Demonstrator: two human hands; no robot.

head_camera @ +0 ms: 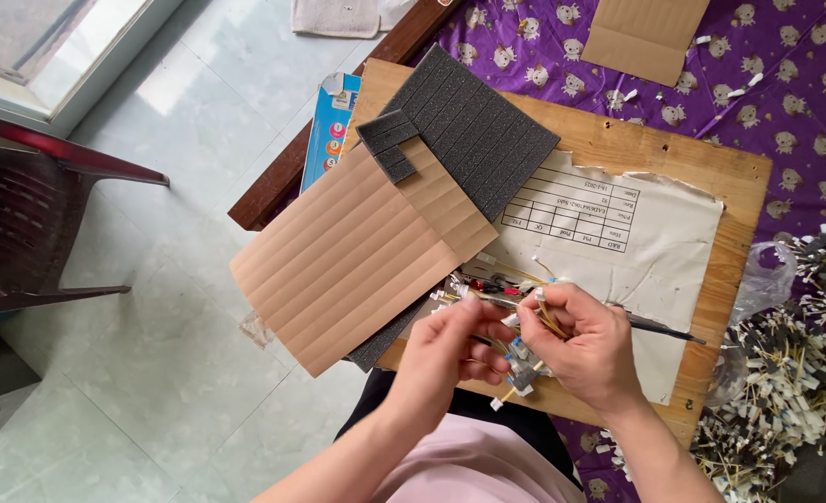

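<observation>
My left hand [450, 349] and my right hand [592, 345] meet over the near edge of a wooden board [660, 154]. Between them is a small bundle of yellow wires with white and grey connectors [525, 359]. My right hand grips the wires, and a thin dark tool [664, 330] sticks out from it to the right. The fingertips of my left hand pinch one end of the bundle. A tan ridged cardboard sheet [352, 261] and a dark grey scored foam sheet [478, 130] lie on the board's left part, beside a torn paper form [650, 237].
A heap of finished wire pieces [785, 373] lies at the right on a purple patterned cloth [804, 84], next to a clear plastic bag [758, 279]. A cardboard flap [641, 37] rests at the top. A dark red chair [31, 219] stands on the tiled floor at left.
</observation>
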